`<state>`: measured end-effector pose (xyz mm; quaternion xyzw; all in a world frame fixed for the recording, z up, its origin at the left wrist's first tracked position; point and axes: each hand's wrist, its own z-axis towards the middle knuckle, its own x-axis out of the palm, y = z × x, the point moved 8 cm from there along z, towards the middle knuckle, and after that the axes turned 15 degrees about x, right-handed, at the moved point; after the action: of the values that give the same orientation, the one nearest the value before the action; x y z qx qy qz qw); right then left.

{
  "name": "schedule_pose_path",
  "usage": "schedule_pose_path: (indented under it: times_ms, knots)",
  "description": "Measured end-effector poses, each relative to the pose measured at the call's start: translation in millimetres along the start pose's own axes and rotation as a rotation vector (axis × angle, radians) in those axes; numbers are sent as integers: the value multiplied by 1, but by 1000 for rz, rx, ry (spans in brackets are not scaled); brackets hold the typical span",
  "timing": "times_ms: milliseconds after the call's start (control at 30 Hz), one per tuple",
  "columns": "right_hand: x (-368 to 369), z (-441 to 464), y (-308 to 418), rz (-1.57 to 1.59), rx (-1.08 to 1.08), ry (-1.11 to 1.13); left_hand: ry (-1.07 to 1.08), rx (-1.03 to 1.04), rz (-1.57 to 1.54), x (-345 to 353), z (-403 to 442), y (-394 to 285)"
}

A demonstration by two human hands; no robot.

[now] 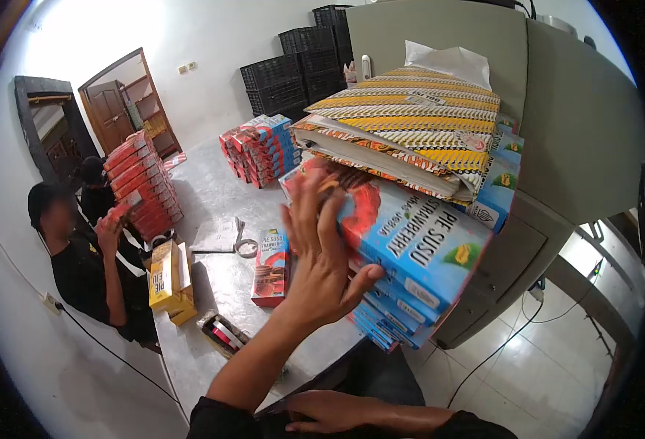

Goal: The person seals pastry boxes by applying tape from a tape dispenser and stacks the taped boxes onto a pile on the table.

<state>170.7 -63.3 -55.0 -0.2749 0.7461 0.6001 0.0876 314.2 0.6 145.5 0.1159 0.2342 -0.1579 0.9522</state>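
Note:
My left hand (315, 252) reaches over the near end of a blue and red Pie Susu strawberry box (417, 234), fingers spread and touching it. This box tops a stack of similar boxes (399, 311). My right hand (330, 410) lies low across my body, palm down beneath the left forearm; its fingers look loosely stretched, partly hidden, and nothing shows in it. Behind the top box, a ring binder with a yellow patterned cover (410, 128) rests on more boxes. A single strawberry box (271, 271) lies on the metal table left of my left hand.
Yellow boxes (170, 282), a tape dispenser (223, 333), a tape roll (246, 248) and papers (215, 235) are on the table (209, 161). Red box stacks (143, 186) stand farther back. A co-worker in black (88, 271) holds a box at left. A grey cabinet (578, 124) is at right.

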Motion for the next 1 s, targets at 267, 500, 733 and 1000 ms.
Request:
schedule_pose_path:
  times_ms: [267, 500, 733, 1000]
  knots:
    - [-15, 20, -48, 83, -45, -123, -408, 199, -138, 21, 2, -3]
    - [-32, 26, -26, 33, -38, -192, -322, 175, -148, 19, -13, 0]
    - [-16, 25, -41, 105, -44, -194, -99, 170, -203, 5, -13, 2]
    - [-18, 25, -37, 39, -114, -209, -10, 138, -108, 11, -40, 4]
